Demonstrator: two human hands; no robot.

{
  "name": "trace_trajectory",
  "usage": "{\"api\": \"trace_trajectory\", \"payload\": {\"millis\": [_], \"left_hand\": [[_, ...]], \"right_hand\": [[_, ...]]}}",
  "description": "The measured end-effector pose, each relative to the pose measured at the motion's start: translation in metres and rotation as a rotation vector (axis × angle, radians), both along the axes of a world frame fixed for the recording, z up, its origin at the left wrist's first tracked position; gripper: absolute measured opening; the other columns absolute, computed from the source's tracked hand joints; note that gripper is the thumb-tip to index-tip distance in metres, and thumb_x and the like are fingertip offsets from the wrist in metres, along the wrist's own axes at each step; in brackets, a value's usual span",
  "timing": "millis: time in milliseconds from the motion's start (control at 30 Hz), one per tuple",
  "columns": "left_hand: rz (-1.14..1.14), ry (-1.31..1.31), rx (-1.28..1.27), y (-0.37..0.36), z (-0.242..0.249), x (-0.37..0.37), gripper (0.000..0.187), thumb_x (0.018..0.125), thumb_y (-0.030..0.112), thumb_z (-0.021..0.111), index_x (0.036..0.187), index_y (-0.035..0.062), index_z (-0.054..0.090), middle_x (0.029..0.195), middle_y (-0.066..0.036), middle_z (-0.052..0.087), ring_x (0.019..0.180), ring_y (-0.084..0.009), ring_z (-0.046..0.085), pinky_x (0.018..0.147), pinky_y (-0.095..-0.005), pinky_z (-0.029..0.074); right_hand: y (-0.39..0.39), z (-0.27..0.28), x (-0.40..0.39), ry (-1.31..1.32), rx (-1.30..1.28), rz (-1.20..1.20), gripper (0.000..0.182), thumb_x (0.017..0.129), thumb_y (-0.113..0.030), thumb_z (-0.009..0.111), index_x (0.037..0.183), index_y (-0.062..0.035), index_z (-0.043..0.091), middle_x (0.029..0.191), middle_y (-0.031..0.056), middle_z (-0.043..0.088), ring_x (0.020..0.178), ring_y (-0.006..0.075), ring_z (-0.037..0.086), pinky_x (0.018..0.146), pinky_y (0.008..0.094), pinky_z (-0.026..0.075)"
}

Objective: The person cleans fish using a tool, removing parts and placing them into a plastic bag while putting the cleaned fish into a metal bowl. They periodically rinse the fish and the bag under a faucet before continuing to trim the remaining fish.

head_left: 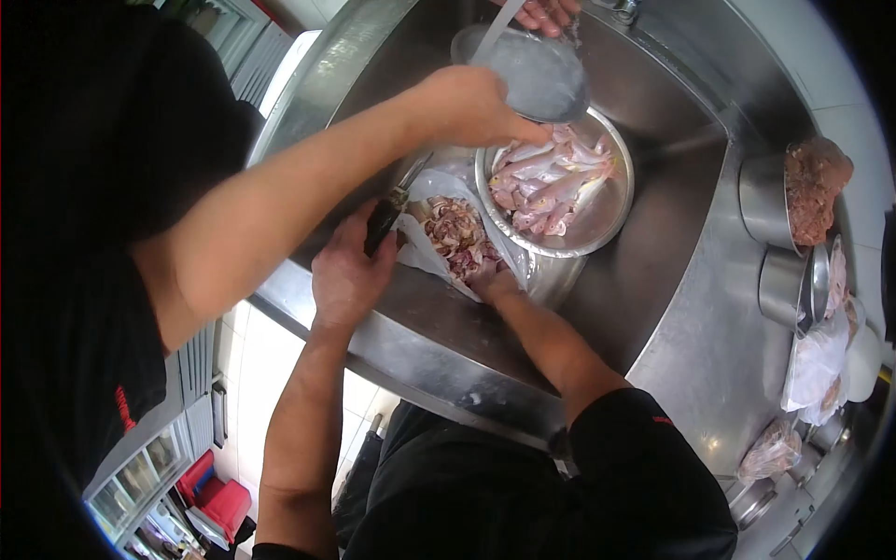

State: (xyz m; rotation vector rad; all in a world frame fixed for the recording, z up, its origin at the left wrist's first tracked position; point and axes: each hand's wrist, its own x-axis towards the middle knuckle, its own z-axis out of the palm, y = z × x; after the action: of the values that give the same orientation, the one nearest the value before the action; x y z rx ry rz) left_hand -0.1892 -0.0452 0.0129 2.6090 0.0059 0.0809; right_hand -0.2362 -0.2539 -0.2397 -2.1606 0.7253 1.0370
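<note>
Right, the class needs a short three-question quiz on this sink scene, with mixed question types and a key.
1. True or false: the round metal bowl in the sink holds pinkish fish.
2. What does the person's left hand grip? A) a dark-handled tool B) a sponge C) a cup
3. Fill in: the person's right hand is at a plastic ___ holding cut pieces.
Key: 1 true; 2 A; 3 bag.
</note>
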Motion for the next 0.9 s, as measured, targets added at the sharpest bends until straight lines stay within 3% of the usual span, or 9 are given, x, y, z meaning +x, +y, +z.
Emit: {"api": "trace_trajectory", "payload": {"millis": [200,267,367,467,500,633,733,867,900], "left_hand": [[-0.001,-0.009,0.046,0.003,-0.006,-0.001,0.044,0.082,0.024,0.068,0.123,0.0096,0.057,0.102,-0.018,0.066,0.093,-0.0362,0.065,0.081,-0.0451,0.053],[-0.006,-0.027,0.048,0.003,-0.006,-0.001,0.044,0.082,0.023,0.067,0.122,0.0095,0.057,0.101,-0.018,0.066,0.093,-0.0361,0.065,0.081,-0.0452,0.052],[-0.007,-0.004,0.072,0.003,-0.005,-0.001,0.043,0.082,0.024,0.066,0.121,0.01,0.057,0.101,-0.017,0.067,0.092,-0.0357,0.065,0.08,-0.0451,0.052],[-0.001,0.041,0.079,0.001,-0.003,-0.001,0.043,0.082,0.026,0.065,0.122,0.0107,0.057,0.102,-0.017,0.067,0.093,-0.0352,0.065,0.081,-0.0453,0.052],[0.006,0.066,0.086,0.001,-0.002,-0.001,0.043,0.083,0.026,0.064,0.122,0.011,0.057,0.103,-0.016,0.066,0.093,-0.0349,0.065,0.081,-0.0454,0.052],[0.01,0.133,0.105,-0.001,0.002,-0.001,0.045,0.083,0.03,0.064,0.124,0.0114,0.056,0.106,-0.016,0.066,0.097,-0.0339,0.064,0.084,-0.045,0.051],[0.006,0.165,0.172,0.001,0.001,-0.001,0.045,0.083,0.031,0.063,0.123,0.011,0.056,0.108,-0.015,0.065,0.098,-0.0334,0.063,0.085,-0.0439,0.051],[-0.025,0.161,0.171,0.001,0.005,-0.003,0.044,0.085,0.03,0.062,0.123,0.0103,0.056,0.105,-0.015,0.066,0.097,-0.0337,0.063,0.084,-0.0443,0.051],[-0.035,0.158,0.158,0.001,0.009,-0.004,0.042,0.086,0.029,0.06,0.123,0.01,0.055,0.104,-0.016,0.065,0.096,-0.034,0.064,0.082,-0.0449,0.051]], "right_hand": [[-0.004,-0.029,-0.002,0.072,0.192,-0.233,0.062,0.077,-0.031,0.069,0.128,0.0012,0.05,0.124,0.02,0.058,0.109,0.0271,0.06,0.091,0.0402,0.05],[-0.01,-0.029,0.004,0.158,0.463,-0.488,0.044,0.079,-0.029,0.066,0.115,-0.0047,0.058,0.105,0.0145,0.062,0.089,0.0251,0.062,0.076,0.0389,0.054],[-0.022,-0.004,0.011,0.204,0.52,-0.542,0.029,0.08,-0.027,0.062,0.102,-0.0078,0.058,0.09,0.0093,0.06,0.075,0.021,0.059,0.068,0.0368,0.054],[-0.028,0.033,0.016,0.408,0.529,-0.468,0.022,0.081,-0.026,0.057,0.095,-0.009,0.056,0.088,0.0083,0.059,0.075,0.0215,0.058,0.067,0.0412,0.054],[-0.029,0.038,0.016,0.416,0.543,-0.426,0.025,0.08,-0.025,0.057,0.101,-0.0103,0.056,0.088,0.0082,0.058,0.08,0.0203,0.058,0.072,0.0462,0.053],[-0.031,0.081,0.018,0.44,0.63,-0.469,0.008,0.08,-0.021,0.055,0.083,-0.0141,0.053,0.077,0.0014,0.059,0.062,0.0127,0.053,0.069,0.0384,0.053],[-0.041,0.122,0.02,0.384,0.73,-0.478,0.007,0.082,-0.021,0.054,0.082,-0.0148,0.053,0.079,0.0016,0.06,0.063,0.0121,0.054,0.07,0.0375,0.053],[-0.052,0.173,0.022,0.304,0.87,-0.506,0.02,0.087,-0.026,0.056,0.102,-0.0134,0.057,0.084,0.0027,0.062,0.068,0.0142,0.058,0.073,0.0389,0.053],[-0.053,0.184,0.022,0.293,0.894,-0.52,0.027,0.088,-0.023,0.055,0.113,-0.0117,0.055,0.089,0.005,0.063,0.074,0.0163,0.06,0.077,0.0403,0.054]]}}
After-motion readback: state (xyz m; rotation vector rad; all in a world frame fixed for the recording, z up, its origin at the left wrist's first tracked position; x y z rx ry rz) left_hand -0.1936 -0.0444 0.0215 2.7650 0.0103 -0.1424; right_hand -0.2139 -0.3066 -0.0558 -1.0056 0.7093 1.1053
